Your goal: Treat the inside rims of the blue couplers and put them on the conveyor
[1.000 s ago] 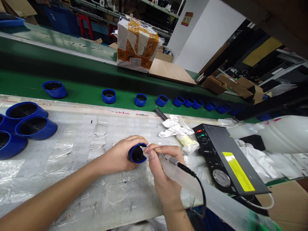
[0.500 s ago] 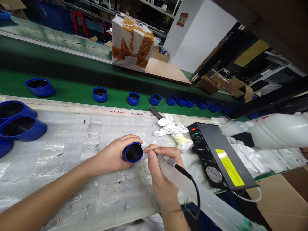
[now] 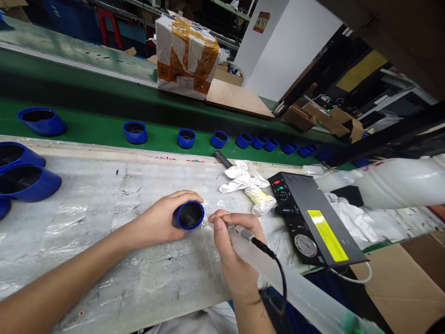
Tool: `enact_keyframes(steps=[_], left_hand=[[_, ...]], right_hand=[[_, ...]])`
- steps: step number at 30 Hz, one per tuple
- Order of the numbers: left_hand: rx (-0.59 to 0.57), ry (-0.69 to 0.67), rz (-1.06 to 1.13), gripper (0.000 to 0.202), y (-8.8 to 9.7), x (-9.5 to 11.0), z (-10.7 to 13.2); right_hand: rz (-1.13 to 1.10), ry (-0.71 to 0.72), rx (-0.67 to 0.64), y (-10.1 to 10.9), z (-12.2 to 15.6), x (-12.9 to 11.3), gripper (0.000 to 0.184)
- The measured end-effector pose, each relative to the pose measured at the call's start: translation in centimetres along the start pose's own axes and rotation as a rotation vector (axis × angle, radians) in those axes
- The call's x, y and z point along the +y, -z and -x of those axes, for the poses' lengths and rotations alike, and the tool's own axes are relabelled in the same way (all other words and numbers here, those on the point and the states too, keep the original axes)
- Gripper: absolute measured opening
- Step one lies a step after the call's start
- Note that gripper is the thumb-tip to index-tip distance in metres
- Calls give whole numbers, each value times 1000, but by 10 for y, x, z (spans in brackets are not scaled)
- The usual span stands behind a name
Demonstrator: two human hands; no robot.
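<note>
My left hand [image 3: 163, 219] wraps round a short blue cup-like part [image 3: 190, 215] with a black inside and a blue rim, its opening tilted up toward me. In my right hand [image 3: 236, 250] is a translucent dispensing syringe [image 3: 288, 278], gripped pen-like near its tip. A black cable runs along the barrel. The tip lies just right of the blue rim, with a small gap between them; its very end is hard to make out. Beyond my right hand lie crumpled white tissues [image 3: 245, 178], one yellow-stained.
A black control box [image 3: 320, 222] with a gauge stands at right, beside a white plastic bottle [image 3: 399, 183]. Several blue parts [image 3: 135, 132] line the green belt [image 3: 100, 134]; others [image 3: 29, 182] sit at left. A taped carton [image 3: 186, 55] stands behind.
The blue part in my left hand has moved slightly away from the syringe tip, widening the gap. The view has shifted a little. Blue parts on the belt have slid left.
</note>
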State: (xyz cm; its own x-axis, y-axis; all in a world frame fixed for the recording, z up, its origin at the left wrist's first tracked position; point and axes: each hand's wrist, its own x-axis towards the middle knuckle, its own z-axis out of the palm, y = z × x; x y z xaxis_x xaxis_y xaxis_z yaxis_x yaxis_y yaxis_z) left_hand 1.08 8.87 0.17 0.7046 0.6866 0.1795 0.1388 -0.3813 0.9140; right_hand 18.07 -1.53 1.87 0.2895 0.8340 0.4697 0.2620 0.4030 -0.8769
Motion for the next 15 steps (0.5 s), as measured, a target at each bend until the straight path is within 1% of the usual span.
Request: enact_keyframes(steps=[5, 12, 14, 15], left_hand=[[-9, 28, -18, 48, 1, 2, -1], [18, 26, -30, 44, -3, 1, 1], [67, 44, -59, 45, -1, 0, 3], [136, 68, -84, 46, 2, -1, 2]], right_hand=[[52, -1, 5, 4, 5, -1, 17], [90, -22, 13, 3, 13, -2, 12], [45, -34, 58, 5, 13, -4, 11], [13, -48, 97, 7, 12, -5, 14]])
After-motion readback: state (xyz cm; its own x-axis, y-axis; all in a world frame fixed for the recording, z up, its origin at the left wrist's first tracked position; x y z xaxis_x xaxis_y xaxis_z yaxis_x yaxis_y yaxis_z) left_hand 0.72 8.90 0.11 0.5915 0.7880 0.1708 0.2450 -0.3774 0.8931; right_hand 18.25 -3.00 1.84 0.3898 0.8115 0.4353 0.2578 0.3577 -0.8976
